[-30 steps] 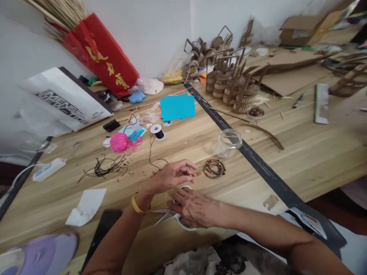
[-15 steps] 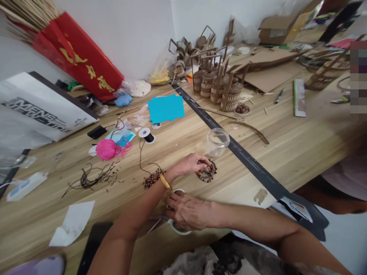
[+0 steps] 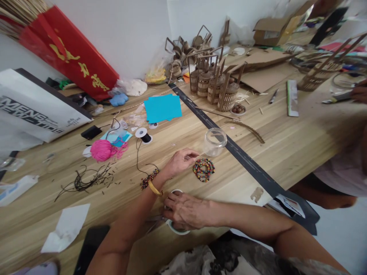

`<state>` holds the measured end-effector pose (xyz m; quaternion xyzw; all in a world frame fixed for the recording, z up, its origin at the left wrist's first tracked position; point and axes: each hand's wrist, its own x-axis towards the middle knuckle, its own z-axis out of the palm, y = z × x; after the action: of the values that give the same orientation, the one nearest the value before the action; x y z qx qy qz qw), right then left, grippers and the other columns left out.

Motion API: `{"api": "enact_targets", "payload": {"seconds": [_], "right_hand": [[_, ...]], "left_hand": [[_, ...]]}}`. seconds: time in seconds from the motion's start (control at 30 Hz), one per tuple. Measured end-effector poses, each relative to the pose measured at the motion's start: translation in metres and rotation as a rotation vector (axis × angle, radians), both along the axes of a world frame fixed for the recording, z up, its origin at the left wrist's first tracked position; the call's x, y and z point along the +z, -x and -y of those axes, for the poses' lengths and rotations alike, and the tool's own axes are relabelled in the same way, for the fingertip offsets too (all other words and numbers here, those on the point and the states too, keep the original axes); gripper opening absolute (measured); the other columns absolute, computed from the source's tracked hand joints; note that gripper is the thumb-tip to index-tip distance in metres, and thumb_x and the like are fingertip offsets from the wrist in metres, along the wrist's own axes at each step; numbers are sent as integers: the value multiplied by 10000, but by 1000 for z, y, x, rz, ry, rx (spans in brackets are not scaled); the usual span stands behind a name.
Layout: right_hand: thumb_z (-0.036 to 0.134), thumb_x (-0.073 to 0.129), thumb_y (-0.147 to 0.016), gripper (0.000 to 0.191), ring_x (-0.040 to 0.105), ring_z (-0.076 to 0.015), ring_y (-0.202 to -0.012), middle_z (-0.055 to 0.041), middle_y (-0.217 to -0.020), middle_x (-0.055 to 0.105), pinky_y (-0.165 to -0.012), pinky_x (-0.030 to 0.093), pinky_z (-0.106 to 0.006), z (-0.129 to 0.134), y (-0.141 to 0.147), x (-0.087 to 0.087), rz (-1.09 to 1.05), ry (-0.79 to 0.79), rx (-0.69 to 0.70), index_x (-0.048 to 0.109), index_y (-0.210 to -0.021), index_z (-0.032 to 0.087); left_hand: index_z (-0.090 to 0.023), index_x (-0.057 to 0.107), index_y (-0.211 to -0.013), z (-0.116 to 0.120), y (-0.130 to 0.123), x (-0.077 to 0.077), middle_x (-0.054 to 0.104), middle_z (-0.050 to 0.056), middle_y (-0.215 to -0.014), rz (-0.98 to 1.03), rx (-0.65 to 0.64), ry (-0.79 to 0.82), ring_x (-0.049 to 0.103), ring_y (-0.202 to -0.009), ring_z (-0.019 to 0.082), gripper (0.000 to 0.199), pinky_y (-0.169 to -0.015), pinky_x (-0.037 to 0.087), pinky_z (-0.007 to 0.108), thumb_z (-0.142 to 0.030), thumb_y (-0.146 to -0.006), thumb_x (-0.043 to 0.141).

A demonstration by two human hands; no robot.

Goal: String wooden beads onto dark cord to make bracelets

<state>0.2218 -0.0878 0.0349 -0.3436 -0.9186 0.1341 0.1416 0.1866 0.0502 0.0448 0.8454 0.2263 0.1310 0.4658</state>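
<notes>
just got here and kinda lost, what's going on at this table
A person's left hand is near coiled bead strings, fingers drawn together; any grip is too blurred to confirm. The right hand partly covers a white-rimmed round object. Small beads lie by the left wrist, with a spool of black cord and a clear jar farther back.

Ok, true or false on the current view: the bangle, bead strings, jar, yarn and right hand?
1. The yellow bangle is on the wrist of the left hand. True.
2. The clear jar lies on its side. False: it stands on the table.
3. The bead strings lie coiled near that jar. True.
4. The pink yarn is right of the black spool. False: it is left of it.
5. The right hand touches the yarn. False: they are well apart.
</notes>
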Motion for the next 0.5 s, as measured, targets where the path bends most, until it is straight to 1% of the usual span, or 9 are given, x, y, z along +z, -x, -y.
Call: {"api": "enact_targets", "payload": {"seconds": [0.1, 0.23, 0.3, 0.43, 0.5], "right_hand": [[318, 604, -833, 270, 499, -262, -949, -109, -990, 572, -724, 415, -343, -1, 0, 2, 42, -49, 24, 583, -1027, 132], [338, 612, -829, 304, 493, -250, -958, -102, -1014, 564, -719, 412, -322, -2, -2, 7, 55, -37, 25, 568, -1055, 139], [344, 617, -826, 311, 490, -246, -957, -99, -1017, 559, -725, 410, -318, -2, -2, 8, 63, -30, 33, 565, -1057, 142], [376, 608, -833, 351, 484, -242, -952, -98, -1007, 552, -760, 407, -324, -3, -1, 7, 71, -15, 39, 553, -1088, 140], [390, 605, -837, 367, 481, -239, -952, -97, -1010, 548, -774, 405, -324, -5, 0, 5, 72, -10, 43, 550, -1098, 138]], "left_hand": [[-136, 685, -974, -1, 23, 8, 704, 92, -1006, -29, 70, 12, 652, -923, 182, 219, -829, 516, 297, -225, -822, 555], [-141, 680, -972, 0, 60, 19, 713, 84, -983, -76, 142, -25, 659, -899, 182, 223, -838, 514, 307, -263, -829, 559], [-147, 676, -979, 1, 80, 22, 713, 80, -994, -92, 185, -20, 655, -929, 189, 237, -845, 514, 306, -293, -834, 557], [-141, 656, -1026, 9, 120, 23, 719, 88, -970, -85, 304, 63, 668, -902, 201, 305, -812, 529, 308, -354, -823, 572], [-141, 661, -1002, 15, 137, 22, 717, 93, -984, -64, 371, 88, 668, -911, 203, 302, -814, 531, 305, -365, -819, 574]]}}
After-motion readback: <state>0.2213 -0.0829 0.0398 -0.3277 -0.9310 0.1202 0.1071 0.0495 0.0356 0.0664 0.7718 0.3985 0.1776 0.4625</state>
